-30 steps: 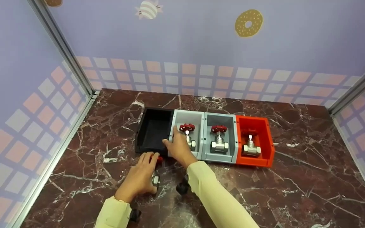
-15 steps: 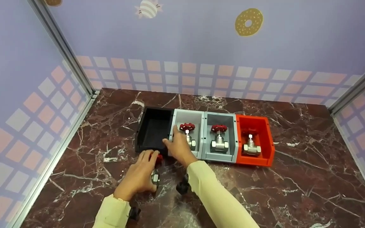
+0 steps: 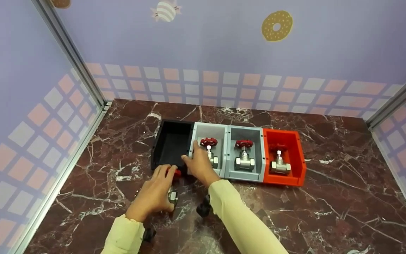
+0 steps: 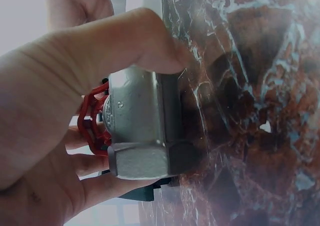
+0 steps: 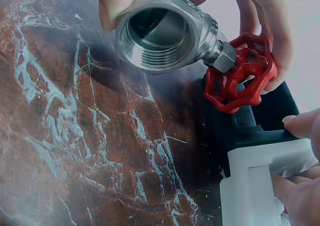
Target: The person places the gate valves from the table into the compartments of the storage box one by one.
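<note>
A steel gate-type valve (image 3: 173, 198) with a red handwheel (image 5: 242, 76) is held in my left hand (image 3: 153, 192), just in front of the black bin (image 3: 173, 144). The thumb lies across the metal body in the left wrist view, fingers around the far side and the wheel. The valve's threaded open end (image 5: 157, 36) faces the right wrist camera. My right hand (image 3: 200, 165) pinches the adjoining side walls of the black and white bins, thumb on the black side, fingers inside the white bin (image 3: 210, 129). That hand partly covers the valve (image 3: 213, 160) there.
The bins stand side by side in a row. Right of the white one, a grey bin (image 3: 245, 132) and an orange-red bin (image 3: 297, 165) each hold a red-wheeled valve. Marble-patterned tabletop (image 3: 344, 197) surrounds them, with patterned walls (image 3: 224, 42) behind and at both sides.
My left hand has moved slightly forward with the valve, bringing the red wheel closer to the black bin's front edge. The right hand keeps its place.
</note>
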